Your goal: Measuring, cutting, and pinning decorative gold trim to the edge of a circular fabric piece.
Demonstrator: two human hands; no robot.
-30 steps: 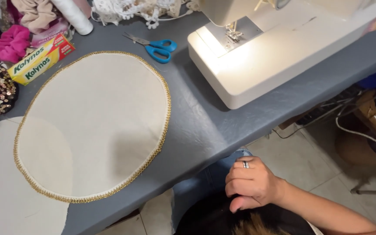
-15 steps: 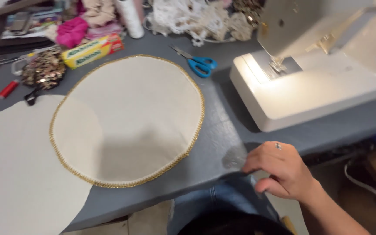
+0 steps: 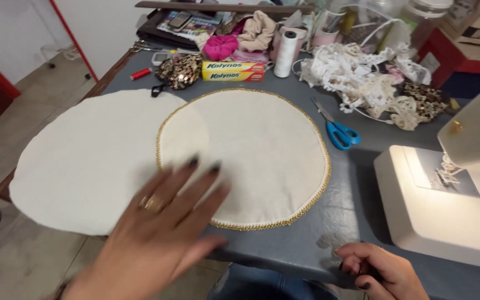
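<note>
Head view: left hand [image 3: 159,233] out flat, fingers [image 3: 193,166] spread wide and holding nothing, hovering over or resting on the near-left rim of the gold-trimmed fabric round [image 3: 251,150]; motion blur, so contact can't be confirmed. The round lies just ahead and right of those fingertips, flat on the grey bench [image 3: 340,222], overlapping a plain cream round [image 3: 90,161] that runs left of the fingers and hangs past the bench edge. It's circular, so no long axis. The left hand is clearly the nearer one. Right hand [image 3: 381,269] at the near bench edge, fingers curled in loosely, nothing visibly gripped; its underside is hidden, so a small item can't be ruled out. Well apart from the round's trim. Blue-handled scissors [image 3: 337,130] lie beyond the round, right of the left fingers. White sewing machine [image 3: 445,200] stands above the right hand, cut off by the frame. Thread spool [image 3: 286,53], yellow box [image 3: 233,70], lace pile [image 3: 362,83] at the far side. Wrists cropped.
</note>
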